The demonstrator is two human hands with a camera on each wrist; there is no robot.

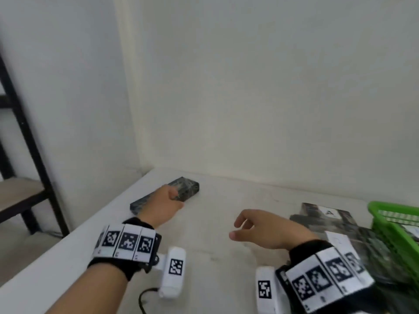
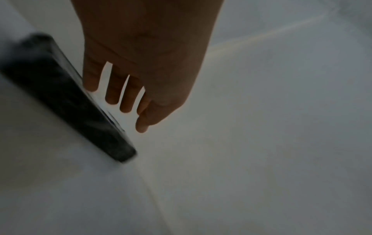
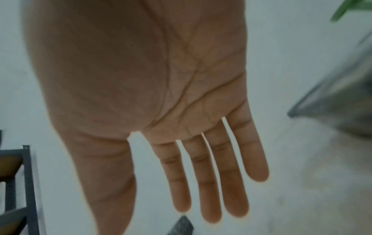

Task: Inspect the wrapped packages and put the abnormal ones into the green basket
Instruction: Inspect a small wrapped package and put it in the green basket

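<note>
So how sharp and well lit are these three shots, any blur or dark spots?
Head view: evenly lit, softly blurred, most at the packages beside the green basket. Left wrist view: dim, the left hand in shadow, the dark package smeared. Right wrist view: brighter, the right hand fairly clear, the background out of focus.

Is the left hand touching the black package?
Cannot tell. In the left wrist view the left hand has straight fingers beside the black package, but blur hides any contact or gap.
</note>
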